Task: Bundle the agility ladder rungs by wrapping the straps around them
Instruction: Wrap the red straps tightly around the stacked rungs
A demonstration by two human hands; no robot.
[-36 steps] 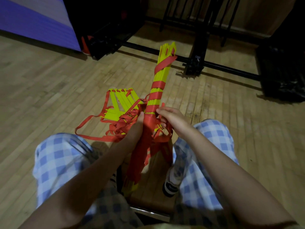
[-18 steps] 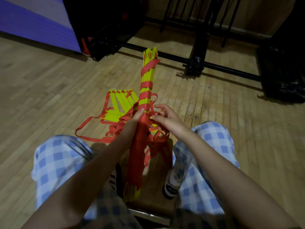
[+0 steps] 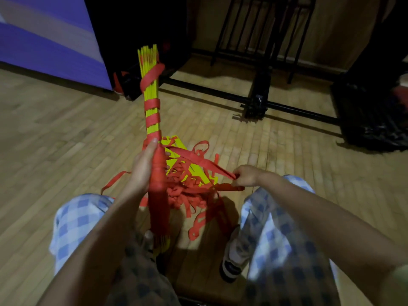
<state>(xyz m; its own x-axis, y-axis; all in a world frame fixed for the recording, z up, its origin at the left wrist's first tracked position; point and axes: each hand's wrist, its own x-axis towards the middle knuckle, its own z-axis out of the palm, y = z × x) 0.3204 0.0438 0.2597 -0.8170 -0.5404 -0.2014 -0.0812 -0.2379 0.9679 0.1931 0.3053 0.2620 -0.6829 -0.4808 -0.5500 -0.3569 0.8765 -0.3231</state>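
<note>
A bundle of yellow ladder rungs [image 3: 150, 89] stands nearly upright between my knees, spiralled with red strap, its lower half fully covered in red. My left hand [image 3: 142, 168] grips the bundle at mid-height, thumb pointing up along it. My right hand [image 3: 246, 176] pinches a taut length of red strap [image 3: 198, 161] pulled out to the right, away from the bundle. A tangle of loose red straps and a few yellow rungs [image 3: 189, 184] lies on the floor behind the bundle.
Wooden floor [image 3: 55, 140] all around. A black metal rack base [image 3: 257, 107] and bar cross the floor ahead. A purple mat [image 3: 44, 47] stands at the far left, dark bags [image 3: 375, 120] at the right. My checked-trouser knees and a shoe [image 3: 231, 259] frame the bundle.
My right hand left the bundle and drew a strap out to the right, now taut. The bundle tilted left and nearer. The view shifted.
</note>
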